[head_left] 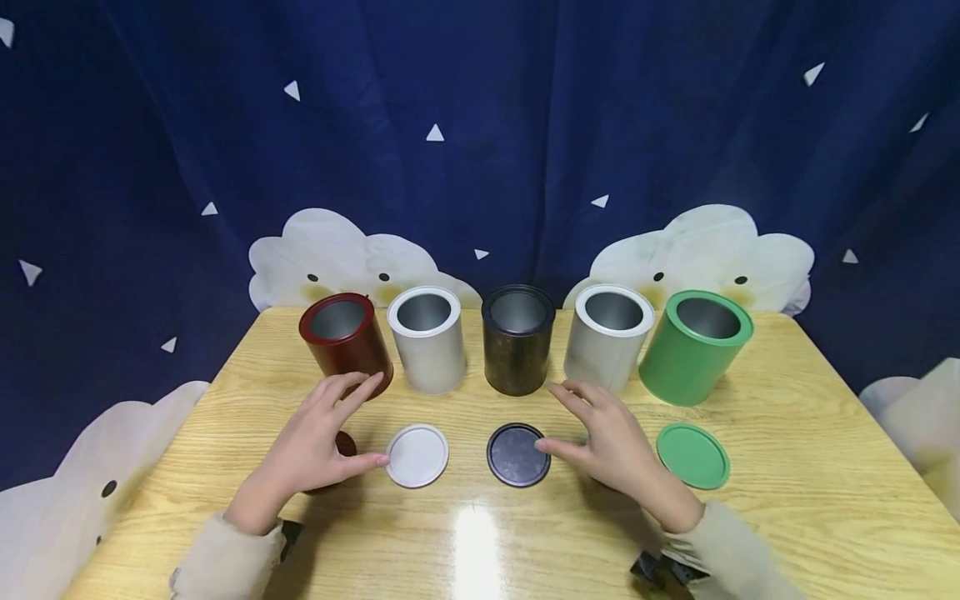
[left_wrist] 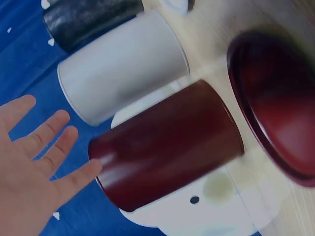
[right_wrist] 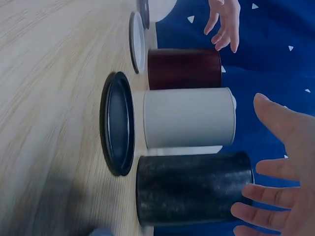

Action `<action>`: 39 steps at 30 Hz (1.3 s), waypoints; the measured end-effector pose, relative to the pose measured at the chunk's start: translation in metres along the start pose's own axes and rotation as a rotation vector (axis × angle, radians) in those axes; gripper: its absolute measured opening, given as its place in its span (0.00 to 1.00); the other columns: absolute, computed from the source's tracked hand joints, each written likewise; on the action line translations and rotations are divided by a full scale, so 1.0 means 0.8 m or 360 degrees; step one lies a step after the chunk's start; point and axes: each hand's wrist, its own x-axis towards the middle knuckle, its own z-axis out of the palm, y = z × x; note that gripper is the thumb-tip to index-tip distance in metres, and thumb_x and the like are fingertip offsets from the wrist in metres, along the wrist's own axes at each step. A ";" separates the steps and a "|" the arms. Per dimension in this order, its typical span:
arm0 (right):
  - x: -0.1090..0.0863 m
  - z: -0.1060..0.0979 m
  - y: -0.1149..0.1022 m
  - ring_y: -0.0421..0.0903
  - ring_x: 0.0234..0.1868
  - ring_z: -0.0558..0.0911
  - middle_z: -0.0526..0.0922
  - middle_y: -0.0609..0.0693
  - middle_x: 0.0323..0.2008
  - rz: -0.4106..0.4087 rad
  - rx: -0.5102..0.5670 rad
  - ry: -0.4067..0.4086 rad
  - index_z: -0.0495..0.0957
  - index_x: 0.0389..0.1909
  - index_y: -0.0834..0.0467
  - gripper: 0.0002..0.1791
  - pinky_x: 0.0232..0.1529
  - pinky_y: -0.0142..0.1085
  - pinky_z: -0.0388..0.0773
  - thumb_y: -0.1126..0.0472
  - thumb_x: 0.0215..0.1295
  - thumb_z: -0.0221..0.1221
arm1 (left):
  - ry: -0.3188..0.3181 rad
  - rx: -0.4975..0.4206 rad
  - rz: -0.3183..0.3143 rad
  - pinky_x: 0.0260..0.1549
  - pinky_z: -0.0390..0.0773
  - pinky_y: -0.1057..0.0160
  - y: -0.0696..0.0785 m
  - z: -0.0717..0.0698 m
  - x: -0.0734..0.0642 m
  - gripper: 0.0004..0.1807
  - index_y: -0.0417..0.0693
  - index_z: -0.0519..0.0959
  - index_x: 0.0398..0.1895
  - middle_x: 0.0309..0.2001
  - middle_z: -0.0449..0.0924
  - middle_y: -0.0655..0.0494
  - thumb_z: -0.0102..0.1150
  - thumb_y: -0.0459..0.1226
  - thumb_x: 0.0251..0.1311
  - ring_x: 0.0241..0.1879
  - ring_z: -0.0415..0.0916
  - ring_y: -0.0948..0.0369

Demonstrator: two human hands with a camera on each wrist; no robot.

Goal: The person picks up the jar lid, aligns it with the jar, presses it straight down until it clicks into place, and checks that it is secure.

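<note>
My left hand point(head_left: 318, 437) hovers above the table with fingers spread and nothing in its grasp. Beneath it lies a dark red lid point(head_left: 346, 444), mostly hidden by the hand, and a dark red can point(head_left: 352, 354) stands just beyond its fingertips. In the head view the left thumb tip overlaps the edge of a white lid point(head_left: 417, 456). My right hand point(head_left: 609, 437) is likewise held over the table, fingers apart, holding nothing. Its thumb overlaps a black lid point(head_left: 517, 455) in that view. A white can point(head_left: 603, 354) is behind its fingers.
Five is avoided here: several open cans form a row at the back, including another white can point(head_left: 431, 358), a black can point(head_left: 517, 362) and a green can point(head_left: 686, 367). A green lid point(head_left: 693, 456) lies at right. Behind the wooden table point(head_left: 420, 550) hangs a blue curtain point(head_left: 480, 150).
</note>
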 end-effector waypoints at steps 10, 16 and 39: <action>0.026 0.024 -0.018 0.50 0.44 0.76 0.76 0.52 0.44 -0.0082 0.0123 -0.0029 0.75 0.53 0.57 0.38 0.40 0.44 0.73 0.43 0.40 0.69 | -0.0093 -0.0104 -0.0180 0.42 0.67 0.49 -0.023 -0.022 -0.021 0.50 0.55 0.63 0.66 0.53 0.66 0.50 0.73 0.52 0.33 0.52 0.62 0.52; 0.044 0.041 -0.035 0.47 0.43 0.75 0.76 0.50 0.43 -0.0148 0.0189 -0.0062 0.76 0.52 0.57 0.37 0.37 0.40 0.74 0.43 0.40 0.69 | -0.0132 -0.0113 -0.0261 0.41 0.68 0.48 -0.035 -0.032 -0.033 0.50 0.57 0.64 0.65 0.52 0.67 0.49 0.75 0.49 0.32 0.51 0.64 0.51; 0.092 0.106 -0.105 0.44 0.45 0.74 0.74 0.49 0.45 -0.0194 0.0211 -0.0386 0.75 0.54 0.55 0.36 0.41 0.36 0.73 0.40 0.45 0.66 | -0.0267 -0.0244 -0.0448 0.39 0.64 0.48 -0.087 -0.036 -0.074 0.45 0.51 0.69 0.61 0.46 0.70 0.47 0.76 0.46 0.32 0.46 0.64 0.50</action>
